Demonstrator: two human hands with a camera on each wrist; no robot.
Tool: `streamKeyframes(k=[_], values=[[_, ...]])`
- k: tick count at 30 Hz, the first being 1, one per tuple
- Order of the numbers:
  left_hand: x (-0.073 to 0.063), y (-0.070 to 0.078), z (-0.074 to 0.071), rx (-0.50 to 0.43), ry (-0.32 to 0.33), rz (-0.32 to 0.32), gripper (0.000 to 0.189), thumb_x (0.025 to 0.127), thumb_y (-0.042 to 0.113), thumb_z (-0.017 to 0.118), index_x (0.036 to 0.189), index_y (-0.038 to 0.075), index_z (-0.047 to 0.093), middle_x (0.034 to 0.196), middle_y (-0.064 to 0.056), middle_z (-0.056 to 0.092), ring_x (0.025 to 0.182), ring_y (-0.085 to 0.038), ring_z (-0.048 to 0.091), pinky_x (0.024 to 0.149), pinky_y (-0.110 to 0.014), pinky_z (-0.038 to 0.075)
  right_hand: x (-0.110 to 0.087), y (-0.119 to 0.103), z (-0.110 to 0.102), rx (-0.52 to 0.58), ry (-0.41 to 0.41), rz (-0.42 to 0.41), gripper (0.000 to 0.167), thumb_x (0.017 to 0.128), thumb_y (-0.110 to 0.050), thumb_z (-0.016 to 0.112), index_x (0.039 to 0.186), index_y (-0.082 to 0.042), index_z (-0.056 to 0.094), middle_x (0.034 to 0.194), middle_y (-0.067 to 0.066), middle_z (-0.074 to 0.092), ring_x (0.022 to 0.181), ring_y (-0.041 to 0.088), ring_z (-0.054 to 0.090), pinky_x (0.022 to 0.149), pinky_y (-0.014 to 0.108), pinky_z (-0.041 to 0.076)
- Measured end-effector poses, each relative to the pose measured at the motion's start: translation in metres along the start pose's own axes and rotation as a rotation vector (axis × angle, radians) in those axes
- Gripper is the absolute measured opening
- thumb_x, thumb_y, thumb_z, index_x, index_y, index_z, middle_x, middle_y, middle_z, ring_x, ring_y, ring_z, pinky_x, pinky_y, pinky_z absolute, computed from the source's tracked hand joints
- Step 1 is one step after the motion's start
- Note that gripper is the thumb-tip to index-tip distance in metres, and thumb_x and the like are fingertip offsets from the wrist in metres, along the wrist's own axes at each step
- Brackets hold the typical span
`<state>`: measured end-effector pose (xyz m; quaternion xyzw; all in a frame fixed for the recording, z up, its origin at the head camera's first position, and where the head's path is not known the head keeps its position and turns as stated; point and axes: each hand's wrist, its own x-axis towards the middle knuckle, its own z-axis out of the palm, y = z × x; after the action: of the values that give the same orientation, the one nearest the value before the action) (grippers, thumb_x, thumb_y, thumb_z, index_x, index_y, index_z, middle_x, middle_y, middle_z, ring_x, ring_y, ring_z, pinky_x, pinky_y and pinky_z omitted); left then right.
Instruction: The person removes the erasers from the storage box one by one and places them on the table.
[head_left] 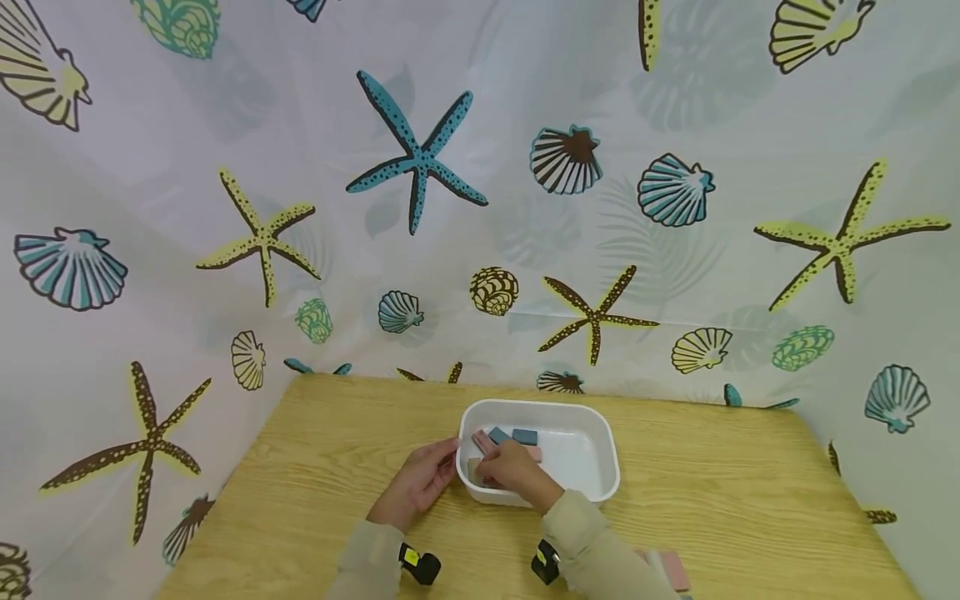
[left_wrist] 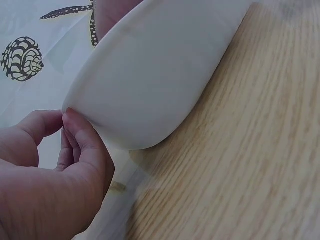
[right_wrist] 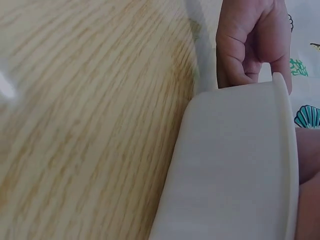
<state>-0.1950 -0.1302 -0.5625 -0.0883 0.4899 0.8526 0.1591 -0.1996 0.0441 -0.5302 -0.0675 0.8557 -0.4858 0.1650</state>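
Note:
A white plastic bin (head_left: 577, 462) with rounded corners stands on the wooden table. My left hand (head_left: 422, 479) is at its left end; in the left wrist view the thumb and fingers pinch the rim. My right hand (head_left: 517, 473) reaches over the near wall into the bin's left part, fingers curled downward. Its fingertips are beside a beige block (head_left: 473, 469); I cannot tell whether they grip a block. Around the hand lie a reddish block (head_left: 483, 441), a blue block (head_left: 498, 435), another blue block (head_left: 525, 437) and a pink block (head_left: 535, 453). The near wall hides the right hand's fingertips in the right wrist view.
Flat pink pieces (head_left: 674, 572) and a whitish piece (head_left: 658, 563) lie at the table's near edge, partly behind the right sleeve (head_left: 600, 542). A patterned curtain (head_left: 480, 225) with starfish and shells encloses the back and sides of the wooden table (head_left: 345, 433).

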Motion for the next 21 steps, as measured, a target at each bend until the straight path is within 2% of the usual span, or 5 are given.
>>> streamKeyframes(k=[7, 15, 21], values=[[-0.001, 0.002, -0.001, -0.008, -0.008, -0.029, 0.047, 0.093, 0.014, 0.058, 0.129, -0.012, 0.043, 0.103, -0.008, 0.060, 0.086, -0.007, 0.057, 0.075, -0.016, 0.049, 0.001, -0.006, 0.006, 0.048, 0.019, 0.010, 0.012, 0.074, -0.004, 0.069, 0.073, 0.005, 0.063, 0.067, 0.011, 0.062, 0.059, 0.016, 0.057, 0.052, 0.025, 0.049], [-0.001, 0.002, 0.002, -0.011, 0.006, -0.015, 0.043, 0.093, 0.014, 0.058, 0.125, -0.011, 0.046, 0.101, -0.007, 0.059, 0.084, -0.007, 0.057, 0.073, -0.016, 0.049, 0.007, -0.006, 0.012, -0.109, 0.130, -0.077, 0.017, 0.074, -0.008, 0.069, 0.063, -0.001, 0.060, 0.050, -0.001, 0.052, 0.045, 0.010, 0.048, 0.046, 0.022, 0.043], [0.000, 0.002, 0.000, -0.013, 0.009, -0.010, 0.036, 0.093, 0.013, 0.057, 0.120, -0.010, 0.051, 0.098, -0.006, 0.060, 0.081, -0.007, 0.057, 0.072, -0.016, 0.049, 0.005, -0.007, 0.010, -0.075, 0.129, -0.028, 0.025, 0.079, -0.015, 0.066, 0.059, -0.008, 0.052, 0.055, 0.000, 0.050, 0.051, 0.012, 0.049, 0.049, 0.023, 0.042]])
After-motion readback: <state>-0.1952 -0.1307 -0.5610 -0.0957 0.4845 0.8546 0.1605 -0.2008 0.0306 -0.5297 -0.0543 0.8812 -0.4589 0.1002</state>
